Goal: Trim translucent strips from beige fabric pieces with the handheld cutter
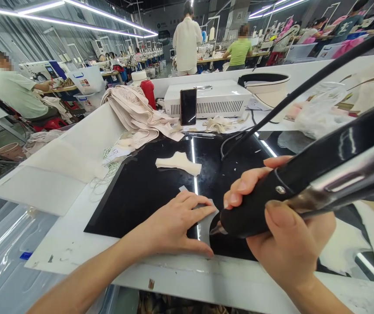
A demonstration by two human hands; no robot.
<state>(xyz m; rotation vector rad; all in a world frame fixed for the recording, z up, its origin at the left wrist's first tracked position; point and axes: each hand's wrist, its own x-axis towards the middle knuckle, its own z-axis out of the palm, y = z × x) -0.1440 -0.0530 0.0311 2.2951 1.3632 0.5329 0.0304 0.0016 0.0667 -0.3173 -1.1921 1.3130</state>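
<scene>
My right hand point(285, 235) is wrapped round a thick black handheld tool point(249, 218) with a metal lever and a cord. The tool's pointed metal tip touches or nearly touches the edge of a thin translucent grey piece point(206, 224) on the glossy black sheet point(131, 196). My left hand point(183, 222) lies over that grey piece, fingers spread, fingertips pressing on it. Beyond my left hand, a cream fabric piece point(178, 163) with a curved outline lies on the black sheet.
At the back stand a white vented box point(203, 100), a phone point(188, 107) and a red container point(147, 93). Beige fabric point(134, 111) is heaped back left. A plastic bag point(321, 113) and cream pieces lie right. Several people work beyond the table.
</scene>
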